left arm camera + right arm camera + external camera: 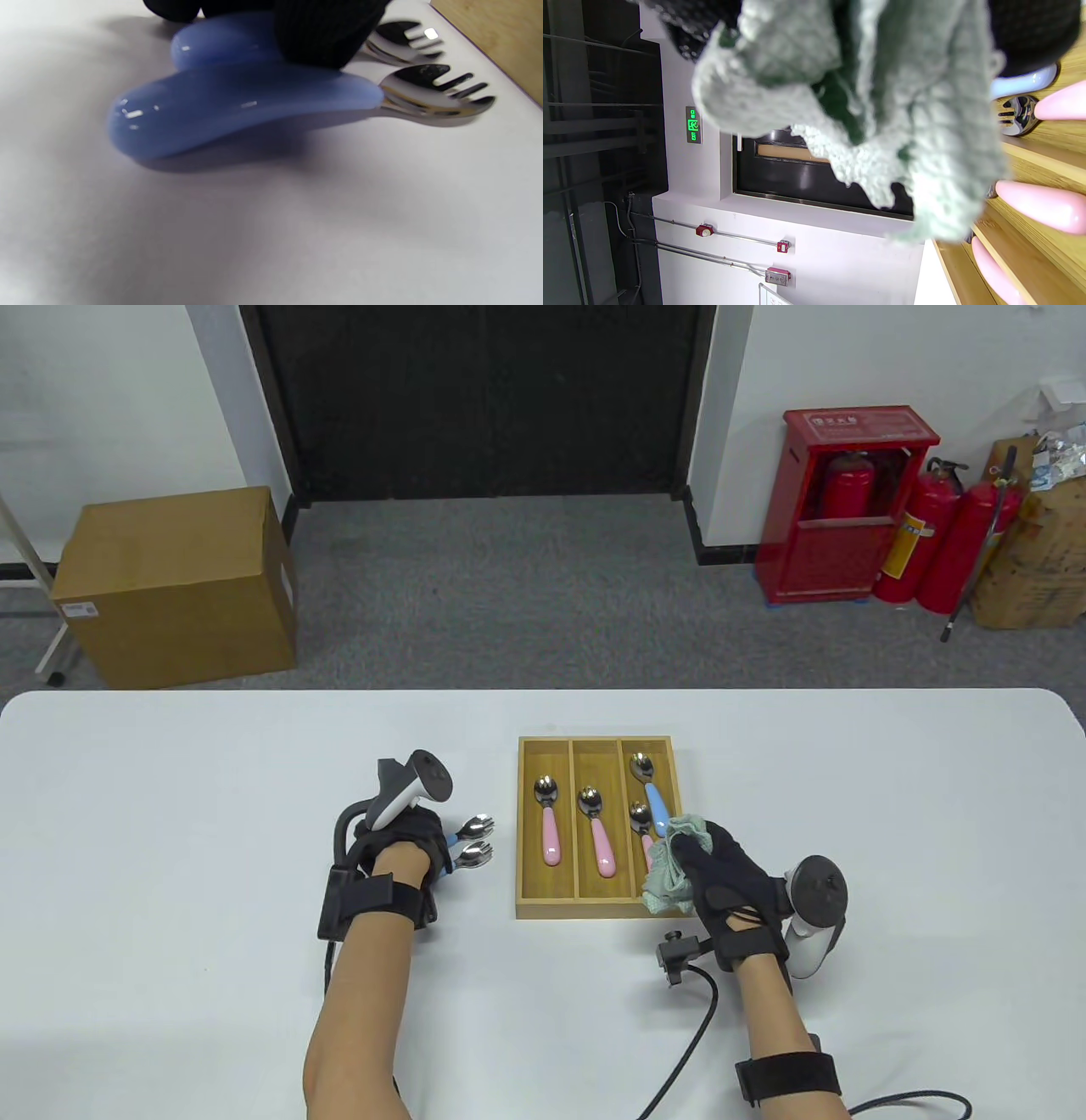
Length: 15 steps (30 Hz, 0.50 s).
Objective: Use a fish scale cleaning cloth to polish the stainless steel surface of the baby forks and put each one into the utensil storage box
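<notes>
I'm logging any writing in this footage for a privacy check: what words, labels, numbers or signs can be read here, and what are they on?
No text here can be read.
White characters on the top band of the red fire extinguisher cabinet: too small to read.
White label on the brown cardboard box: print too small.
Yellow label on a red fire extinguisher: blurred.
Green lit exit sign on the white wall, seen sideways: a pictogram; any lettering is illegible.
</notes>
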### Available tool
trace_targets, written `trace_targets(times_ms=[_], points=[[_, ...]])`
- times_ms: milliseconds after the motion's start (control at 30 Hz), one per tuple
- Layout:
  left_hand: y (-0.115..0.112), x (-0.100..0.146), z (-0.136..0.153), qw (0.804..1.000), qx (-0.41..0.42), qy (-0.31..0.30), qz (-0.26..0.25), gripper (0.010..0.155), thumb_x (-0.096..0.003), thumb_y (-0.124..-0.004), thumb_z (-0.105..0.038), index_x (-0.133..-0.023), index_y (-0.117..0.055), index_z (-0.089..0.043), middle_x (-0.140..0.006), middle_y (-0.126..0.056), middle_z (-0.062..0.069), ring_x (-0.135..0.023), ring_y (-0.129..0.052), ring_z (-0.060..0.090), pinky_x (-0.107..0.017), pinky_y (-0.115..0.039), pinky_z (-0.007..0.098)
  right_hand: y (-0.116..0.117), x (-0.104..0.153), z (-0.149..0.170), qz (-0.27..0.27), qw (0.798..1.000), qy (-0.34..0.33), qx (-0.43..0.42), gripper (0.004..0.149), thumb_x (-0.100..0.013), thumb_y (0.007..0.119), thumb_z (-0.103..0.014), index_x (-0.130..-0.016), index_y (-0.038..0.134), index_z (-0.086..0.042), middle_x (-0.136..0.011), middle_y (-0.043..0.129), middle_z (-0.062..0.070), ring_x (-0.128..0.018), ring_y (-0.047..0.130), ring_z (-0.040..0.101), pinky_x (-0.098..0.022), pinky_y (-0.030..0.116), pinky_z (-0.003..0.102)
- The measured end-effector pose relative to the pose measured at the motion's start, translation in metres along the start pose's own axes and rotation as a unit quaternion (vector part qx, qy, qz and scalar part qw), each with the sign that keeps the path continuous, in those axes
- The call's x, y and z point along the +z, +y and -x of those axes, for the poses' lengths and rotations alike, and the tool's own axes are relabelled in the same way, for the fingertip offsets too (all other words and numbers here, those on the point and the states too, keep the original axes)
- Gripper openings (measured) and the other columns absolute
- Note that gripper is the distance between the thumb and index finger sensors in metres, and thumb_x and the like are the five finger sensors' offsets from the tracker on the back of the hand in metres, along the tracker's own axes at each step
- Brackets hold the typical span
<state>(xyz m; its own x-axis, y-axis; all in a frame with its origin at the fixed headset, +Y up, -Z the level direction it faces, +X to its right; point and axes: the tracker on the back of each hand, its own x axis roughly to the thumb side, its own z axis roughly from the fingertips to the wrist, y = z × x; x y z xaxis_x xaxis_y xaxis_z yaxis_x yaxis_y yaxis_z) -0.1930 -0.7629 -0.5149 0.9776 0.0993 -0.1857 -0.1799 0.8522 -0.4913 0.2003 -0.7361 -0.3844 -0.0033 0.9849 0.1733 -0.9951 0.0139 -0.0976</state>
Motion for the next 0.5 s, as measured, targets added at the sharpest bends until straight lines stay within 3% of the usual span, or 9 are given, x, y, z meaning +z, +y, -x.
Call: trace_targets(times_ms=[133,267,367,500], points=[[0.004,0.002,0.008,0.999,0.037,-0.012,-0.013,0.051,-0.0484,-0.080,-0.035,-0.091,-0.071,-0.008,-0.112,-0.051,0.005,-0.104,-0.056,0.041,-0.074,-0.039,0.067,0.001,0.000,0.003,-0.001,1.000,0.010,-0.018,0.050,-0.042,0.083,-0.037,-0.084,0.078,-0.009,-0.067,0.093,0.022,-0.037,0.101,0.032,-0.026,0.083,0.050],[0.020,0.021,0.013,0.991,0.106,-0.059,-0.055,0.051,-0.0483,-0.076,-0.034,-0.093,-0.065,-0.013,-0.114,-0.048,0.009,-0.105,-0.055,0.043,-0.073,-0.040,0.068,0.002,0.001,0.007,0.001,0.999,0.019,-0.045,0.053,-0.043,0.081,-0.037,-0.087,0.074,-0.009,-0.073,0.090,0.023,-0.044,0.101,0.035,-0.030,0.082,0.052],[0.035,0.049,0.006,0.975,0.158,-0.121,-0.096,0.050,-0.0476,-0.075,-0.035,-0.094,-0.066,-0.018,-0.112,-0.056,0.013,-0.101,-0.064,0.045,-0.071,-0.045,0.068,0.006,0.002,0.010,-0.002,0.997,0.024,-0.067,0.055,-0.044,0.079,-0.037,-0.091,0.070,-0.009,-0.080,0.085,0.024,-0.053,0.099,0.038,-0.036,0.081,0.055],[0.041,0.095,-0.013,0.951,0.201,-0.216,-0.093,0.049,-0.0487,-0.075,-0.038,-0.095,-0.067,-0.023,-0.093,-0.084,0.011,-0.078,-0.092,0.039,-0.065,-0.061,0.065,0.013,0.002,0.017,-0.025,0.990,0.030,-0.136,0.059,-0.047,0.074,-0.038,-0.097,0.061,-0.010,-0.091,0.075,0.025,-0.066,0.092,0.042,-0.045,0.078,0.058]])
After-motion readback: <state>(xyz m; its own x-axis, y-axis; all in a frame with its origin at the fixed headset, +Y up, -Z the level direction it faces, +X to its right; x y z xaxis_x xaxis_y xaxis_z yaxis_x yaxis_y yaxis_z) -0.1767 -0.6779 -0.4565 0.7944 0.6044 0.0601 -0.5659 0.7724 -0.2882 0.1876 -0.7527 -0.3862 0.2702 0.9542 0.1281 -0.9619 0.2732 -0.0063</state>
